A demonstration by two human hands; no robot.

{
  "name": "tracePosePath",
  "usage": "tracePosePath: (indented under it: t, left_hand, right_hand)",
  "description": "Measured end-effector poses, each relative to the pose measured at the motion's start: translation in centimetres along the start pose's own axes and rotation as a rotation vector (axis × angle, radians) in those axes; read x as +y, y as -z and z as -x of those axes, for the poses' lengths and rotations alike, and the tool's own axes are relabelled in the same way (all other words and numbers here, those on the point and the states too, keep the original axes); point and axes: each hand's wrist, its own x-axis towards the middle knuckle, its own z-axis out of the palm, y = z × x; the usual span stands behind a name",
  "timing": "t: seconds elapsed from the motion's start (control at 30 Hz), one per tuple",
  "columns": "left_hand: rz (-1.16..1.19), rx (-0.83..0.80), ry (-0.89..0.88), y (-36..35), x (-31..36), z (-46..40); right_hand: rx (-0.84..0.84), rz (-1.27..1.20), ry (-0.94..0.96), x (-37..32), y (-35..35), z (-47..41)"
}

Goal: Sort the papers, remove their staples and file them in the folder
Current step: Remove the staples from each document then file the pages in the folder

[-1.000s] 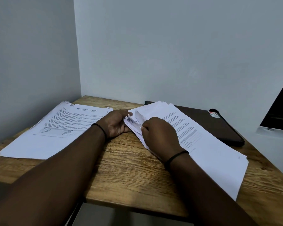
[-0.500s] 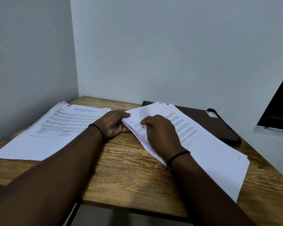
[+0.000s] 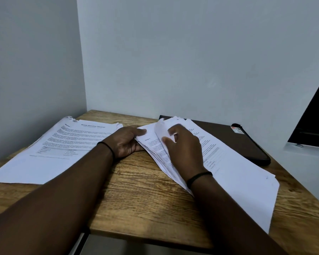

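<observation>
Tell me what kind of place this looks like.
Probably a small office or study corner: a wooden table pushed into plain grey walls, two piles of white printed papers on it, and a dark brown zipped folder at the back.

A plain office corner: wooden desk [image 3: 136, 196], printed papers [image 3: 234, 173], brown folder [image 3: 228, 138].

the scene you are viewing is dimly and evenly lit, with a cool grey-blue cast on both walls [image 3: 191, 61]. no distinct light source or glare is visible. soft shadows lie under your forearms on the counter [image 3: 145, 190]. your right hand [image 3: 184, 150] and the lifted sheet [image 3: 160, 129] beside it show motion blur. printed text on the papers [image 3: 72, 142] is mostly too soft to read. wide-angle distortion bends the wall corner and the counter's edges.
</observation>
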Motion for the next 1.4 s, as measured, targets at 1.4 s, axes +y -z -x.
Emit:
tracePosePath:
  t: [1.4]
  left_hand:
    - [-0.136, 0.2, -0.104, -1.5, 0.2, 1.5]
  right_hand:
    - [0.075, 0.244, 0.069, -0.6, -0.2, 0.1]
